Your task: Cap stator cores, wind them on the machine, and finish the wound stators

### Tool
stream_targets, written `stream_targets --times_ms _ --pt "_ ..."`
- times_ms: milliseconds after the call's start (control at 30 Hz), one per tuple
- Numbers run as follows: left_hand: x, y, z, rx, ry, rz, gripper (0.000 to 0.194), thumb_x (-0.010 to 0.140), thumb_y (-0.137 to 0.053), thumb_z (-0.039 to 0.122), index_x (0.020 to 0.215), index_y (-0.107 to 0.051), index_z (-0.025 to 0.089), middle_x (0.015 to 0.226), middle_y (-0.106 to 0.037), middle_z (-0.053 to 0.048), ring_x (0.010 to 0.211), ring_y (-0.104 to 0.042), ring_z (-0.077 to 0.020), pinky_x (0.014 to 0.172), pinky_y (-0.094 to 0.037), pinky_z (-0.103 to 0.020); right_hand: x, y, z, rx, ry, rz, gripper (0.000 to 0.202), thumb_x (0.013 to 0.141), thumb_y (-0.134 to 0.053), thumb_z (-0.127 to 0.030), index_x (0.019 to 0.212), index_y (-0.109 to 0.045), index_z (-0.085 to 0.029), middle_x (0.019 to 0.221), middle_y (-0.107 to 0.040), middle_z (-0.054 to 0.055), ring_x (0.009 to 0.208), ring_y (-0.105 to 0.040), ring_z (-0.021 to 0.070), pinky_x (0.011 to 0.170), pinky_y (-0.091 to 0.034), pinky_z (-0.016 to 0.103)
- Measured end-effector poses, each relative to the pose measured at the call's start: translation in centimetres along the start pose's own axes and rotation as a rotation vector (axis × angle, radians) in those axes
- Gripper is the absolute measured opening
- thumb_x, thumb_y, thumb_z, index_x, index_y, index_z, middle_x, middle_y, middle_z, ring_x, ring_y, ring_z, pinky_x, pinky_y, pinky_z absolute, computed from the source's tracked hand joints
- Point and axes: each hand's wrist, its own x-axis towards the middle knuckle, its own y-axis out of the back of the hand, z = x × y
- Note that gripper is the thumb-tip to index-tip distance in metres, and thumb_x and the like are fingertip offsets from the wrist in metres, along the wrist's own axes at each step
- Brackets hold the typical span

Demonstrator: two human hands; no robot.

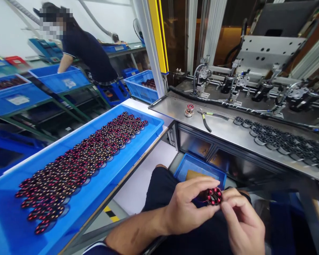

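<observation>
A small round motor stator (pixel 214 196) with red windings is held over my lap. My left hand (pixel 187 203) curls around it, thumb below and fingers above. My right hand (pixel 241 216) is closed at the stator's right edge, its thumb and forefinger pinched together; what lies between those fingertips is too small to make out. To the left, a long blue tray (pixel 95 198) carries many similar stators (pixel 95 148) in packed rows.
Pliers (pixel 206 120) lie on the metal bench near two loose stators (pixel 189 111). Rows of dark round motor parts (pixel 279 140) stand right of them, before a machine (pixel 266 71). A blue bin (pixel 182 170) sits below. Behind, a person (pixel 87 53) reaches into a blue crate (pixel 77 83).
</observation>
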Motion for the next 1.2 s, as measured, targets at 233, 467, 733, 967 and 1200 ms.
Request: stream_targets --times_ms 233,467,733,967,1200 --pt "-0.2 -0.3 -1.1 -0.496 0.399 -0.027 0.045 0.067 -0.085 0.014 0.109 -0.072 0.014 0.102 -0.076 -0.012 0.089 -0.074 -0.0196 0.081 -0.061 -0.025 -0.9 0.0 1.3 0.011 -0.019 0.047 0.016 0.096 -0.057 -0.019 0.08 -0.056 -0.021 0.078 -0.057 0.0 0.076 -0.057 0.0099 0.071 -0.051 0.015" --pt "0.5 -0.2 -0.6 -0.055 -0.122 -0.005 0.048 0.063 -0.079 0.001 0.11 -0.069 0.008 0.096 -0.077 -0.016 0.088 -0.075 -0.0225 0.083 -0.061 -0.027 0.2 0.4 0.8 0.188 -0.097 -0.083 0.008 0.091 -0.064 -0.026 0.093 -0.057 -0.024 0.09 -0.056 0.002 0.085 -0.059 0.0141 0.074 -0.054 0.021" --pt "0.5 -0.1 -0.5 0.012 -0.108 0.042 0.047 0.064 -0.081 0.004 0.109 -0.069 0.01 0.097 -0.078 -0.014 0.089 -0.076 -0.0208 0.086 -0.062 -0.026 -0.9 -0.7 2.0 0.31 -0.327 0.065 0.018 0.099 -0.051 -0.032 0.087 -0.06 -0.022 0.089 -0.059 0.004 0.083 -0.058 0.0151 0.074 -0.051 0.026" --pt "0.5 0.0 -0.2 0.016 -0.14 -0.016 0.048 0.066 -0.079 0.004 0.112 -0.068 0.01 0.099 -0.077 -0.016 0.092 -0.076 -0.0223 0.086 -0.062 -0.028 0.6 -0.1 0.4 0.074 -0.087 0.079 0.004 0.089 -0.068 -0.026 0.088 -0.066 -0.023 0.101 -0.06 0.005 0.096 -0.058 0.0169 0.081 -0.05 0.024" --pt "0.3 0.0 -0.5 -0.091 -0.053 0.023 0.052 0.063 -0.08 0.003 0.113 -0.069 0.015 0.1 -0.078 -0.011 0.091 -0.075 -0.0198 0.086 -0.061 -0.026 0.3 -0.3 1.8 0.292 -0.305 0.118 0.02 0.09 -0.066 -0.04 0.083 -0.064 -0.021 0.088 -0.06 0.004 0.082 -0.058 0.0171 0.075 -0.052 0.028"
